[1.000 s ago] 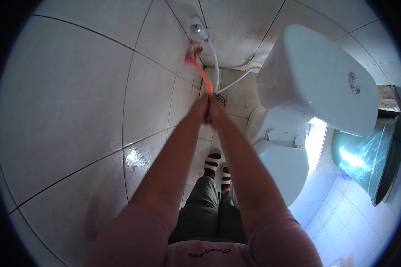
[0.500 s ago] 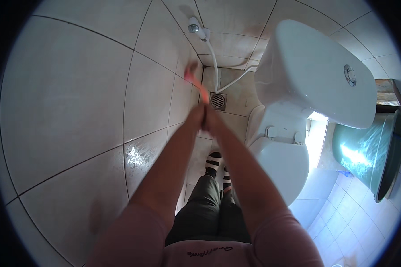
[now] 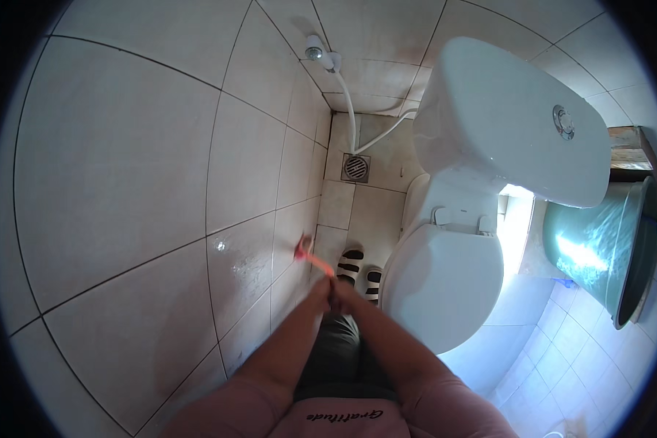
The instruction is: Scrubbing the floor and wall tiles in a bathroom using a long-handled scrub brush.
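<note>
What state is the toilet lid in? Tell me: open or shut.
Shut. The toilet lid lies flat over the bowl, its smooth white top facing up, with no seat ring or water showing, below the cistern.

The tiled floor (image 3: 358,212) runs down the middle of the frame. A square metal drain (image 3: 355,167) sits in it at upper centre. A white toilet (image 3: 445,285) stands on it at right, and a green basin (image 3: 606,248) at far right.

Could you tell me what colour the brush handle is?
Orange, on the brush, seen in the head view.
</note>
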Demonstrator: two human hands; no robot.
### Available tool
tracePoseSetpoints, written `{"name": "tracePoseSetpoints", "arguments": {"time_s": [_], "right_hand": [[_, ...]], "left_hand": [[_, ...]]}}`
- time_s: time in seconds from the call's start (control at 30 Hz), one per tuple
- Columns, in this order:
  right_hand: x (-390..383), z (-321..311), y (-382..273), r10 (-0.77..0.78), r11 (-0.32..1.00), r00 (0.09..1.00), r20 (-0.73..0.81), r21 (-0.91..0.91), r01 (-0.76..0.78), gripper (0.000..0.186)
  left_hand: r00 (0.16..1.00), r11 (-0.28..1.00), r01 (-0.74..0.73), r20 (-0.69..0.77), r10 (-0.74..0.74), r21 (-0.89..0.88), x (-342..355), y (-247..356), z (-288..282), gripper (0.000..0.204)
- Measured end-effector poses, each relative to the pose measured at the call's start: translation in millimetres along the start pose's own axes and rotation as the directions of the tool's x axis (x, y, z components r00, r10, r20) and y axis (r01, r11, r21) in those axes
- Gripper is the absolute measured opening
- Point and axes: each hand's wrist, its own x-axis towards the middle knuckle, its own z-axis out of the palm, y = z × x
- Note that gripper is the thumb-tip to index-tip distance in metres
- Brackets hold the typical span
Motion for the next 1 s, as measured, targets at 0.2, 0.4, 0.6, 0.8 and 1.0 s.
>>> {"name": "tracePoseSetpoints", "arguments": {"time_s": [0.2,0.4,0.6,0.8,1.0], "right_hand": [[-88.9,76.8,-209.0,-0.471,0.866,0.881,0.04,-0.171,0.47,0.047],[-65.6,61.5,-139.6,-0.4,0.916,0.916,0.04,0.04,0.399,0.049],[-24.3,10.3,12.2,0.023,0.99,1.0,0.018,0.142,-0.025,0.046],[-72.0,67.7,-138.3,-0.544,0.839,0.836,0.075,0.056,0.541,0.036],[-92.1,59.7,-171.4,-0.549,0.836,0.815,0.183,0.119,0.536,0.047]], "left_hand": [[0.878,0.853,-0.479,0.099,0.469,0.207,-71.6,213.3,128.3,0.044],[0.879,0.845,-0.465,0.022,0.477,0.265,-50.8,149.6,84.2,0.048],[0.985,0.998,-0.008,-0.171,0.019,0.063,-28.3,-1.6,9.7,0.042],[0.878,0.845,-0.464,0.016,0.478,0.264,-78.2,151.7,94.9,0.043],[0.789,0.739,-0.608,0.126,0.601,0.289,-115.7,174.6,139.7,0.046]]}}
